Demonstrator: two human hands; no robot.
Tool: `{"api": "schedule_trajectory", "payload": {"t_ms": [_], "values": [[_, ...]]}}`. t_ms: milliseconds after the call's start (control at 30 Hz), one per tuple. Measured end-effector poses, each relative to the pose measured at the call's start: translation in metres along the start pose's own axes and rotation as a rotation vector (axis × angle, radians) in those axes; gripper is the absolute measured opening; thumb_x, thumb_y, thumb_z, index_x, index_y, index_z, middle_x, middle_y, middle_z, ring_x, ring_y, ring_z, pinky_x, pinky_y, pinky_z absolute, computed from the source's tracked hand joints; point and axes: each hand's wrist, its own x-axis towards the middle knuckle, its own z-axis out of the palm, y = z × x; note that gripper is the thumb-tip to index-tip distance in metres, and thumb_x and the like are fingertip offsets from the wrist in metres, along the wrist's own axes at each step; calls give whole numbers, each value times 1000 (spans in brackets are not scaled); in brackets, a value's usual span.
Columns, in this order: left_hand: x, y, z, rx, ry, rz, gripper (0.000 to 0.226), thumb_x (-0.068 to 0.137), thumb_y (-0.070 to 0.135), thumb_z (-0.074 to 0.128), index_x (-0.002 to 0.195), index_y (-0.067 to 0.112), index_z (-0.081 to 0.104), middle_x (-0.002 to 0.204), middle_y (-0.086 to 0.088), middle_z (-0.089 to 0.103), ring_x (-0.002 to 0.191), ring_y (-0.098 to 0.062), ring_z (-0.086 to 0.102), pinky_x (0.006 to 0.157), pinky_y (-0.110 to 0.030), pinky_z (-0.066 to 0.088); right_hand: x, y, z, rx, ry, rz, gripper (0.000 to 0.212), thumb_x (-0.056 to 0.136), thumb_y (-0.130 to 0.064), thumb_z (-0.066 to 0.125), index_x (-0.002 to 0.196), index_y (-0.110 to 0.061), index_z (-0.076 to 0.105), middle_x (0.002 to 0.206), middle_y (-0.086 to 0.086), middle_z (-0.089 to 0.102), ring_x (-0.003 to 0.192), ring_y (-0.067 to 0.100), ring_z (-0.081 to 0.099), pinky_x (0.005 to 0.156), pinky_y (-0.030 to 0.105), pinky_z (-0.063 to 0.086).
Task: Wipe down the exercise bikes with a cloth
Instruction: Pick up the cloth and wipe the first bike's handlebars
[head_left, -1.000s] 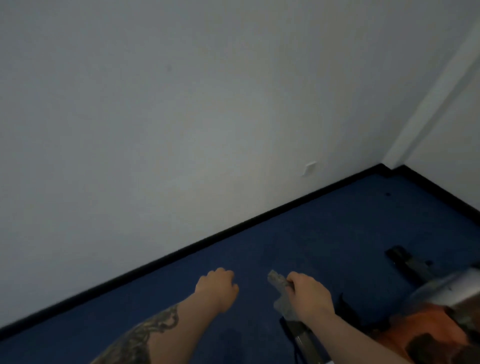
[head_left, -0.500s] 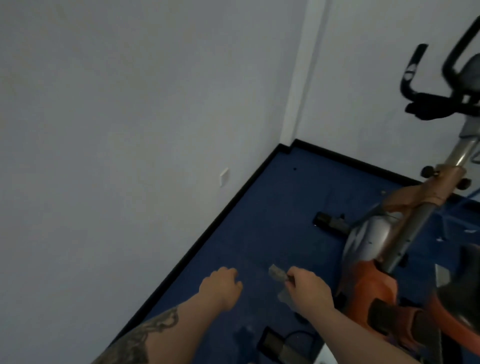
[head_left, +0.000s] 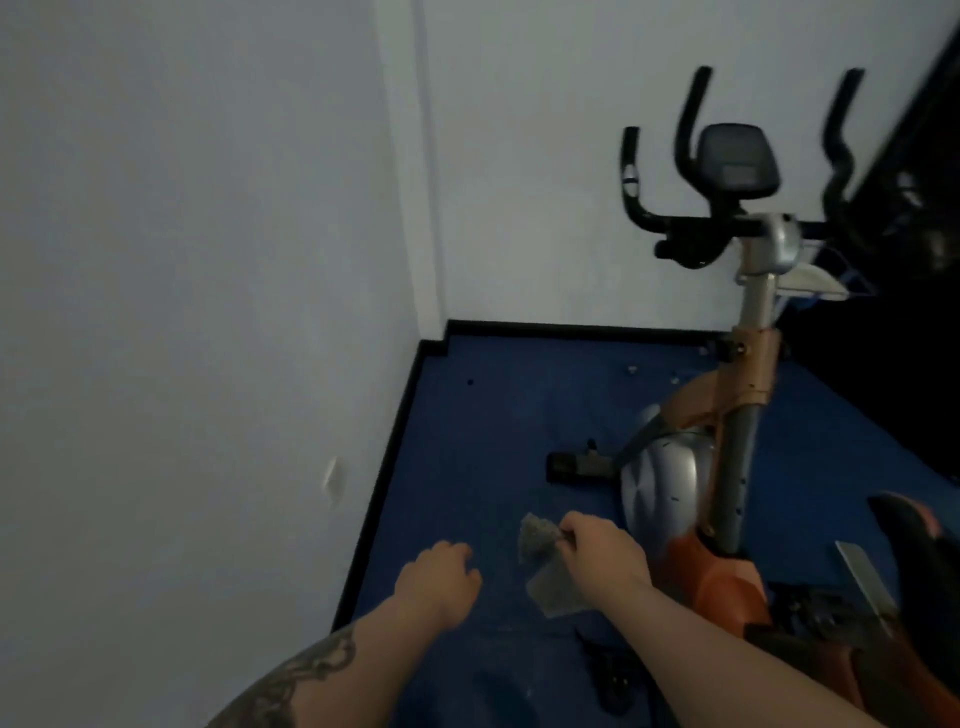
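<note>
Though the console (head_left: 737, 161) is blurred, right hand (head_left: 608, 556) pinches cloth (head_left: 555, 592); left hand (head_left: 436, 577) curls loosely.

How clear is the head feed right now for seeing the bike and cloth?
Head view: dim overall, right edge nearly black; the handlebars are smeared by motion blur and the console looks soft; the cloth in the right hand is readable, only grainy.

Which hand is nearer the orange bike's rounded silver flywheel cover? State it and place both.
Right. The right hand, gripping a grey cloth, sits just left of the rounded silver flywheel cover; the left hand is farther left, towards the white wall.
</note>
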Motion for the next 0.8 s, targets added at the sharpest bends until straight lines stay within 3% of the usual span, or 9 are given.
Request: {"api": "schedule_trajectory", "payload": {"t_ms": [100, 300, 433, 667, 800], "values": [[48, -4, -41, 83, -8, 108, 45, 98, 38, 35, 138, 20, 43, 142, -3, 44, 125, -21, 45, 104, -36, 37, 25, -15, -10, 72, 68, 112, 14, 95, -31, 47, 98, -25, 59, 96, -4, 65, 85, 16, 60, 70, 33, 52], [105, 16, -75, 144, -68, 245, 43, 98, 37, 34, 136, 19, 45, 136, -2, 47, 120, -20, 47, 101, -36, 40, 54, -19, -38, 169, 183, 285, 16, 94, -33, 48, 98, -24, 61, 98, -1, 66, 89, 20, 61, 74, 36, 52], [130, 48, -64, 177, -147, 334, 40, 97, 36, 36, 130, 17, 49, 134, -3, 49, 117, -19, 49, 97, -33, 41, 67, 4, -51, 176, 197, 384, 18, 94, -35, 48, 101, -25, 61, 103, 0, 67, 95, 22, 62, 75, 32, 50], [186, 120, -71, 186, -195, 476, 43, 98, 36, 35, 137, 19, 42, 141, -2, 43, 124, -20, 44, 102, -32, 38, 106, 53, -63, 205, 214, 533, 17, 94, -34, 48, 101, -26, 62, 102, -1, 67, 93, 20, 63, 72, 30, 50], [231, 163, -86, 189, -163, 467, 43, 98, 36, 35, 136, 19, 44, 139, -3, 44, 121, -21, 47, 99, -34, 41, 140, 89, -88, 215, 230, 551, 14, 93, -35, 48, 91, -27, 59, 89, -6, 63, 82, 16, 60, 66, 29, 48]]}}
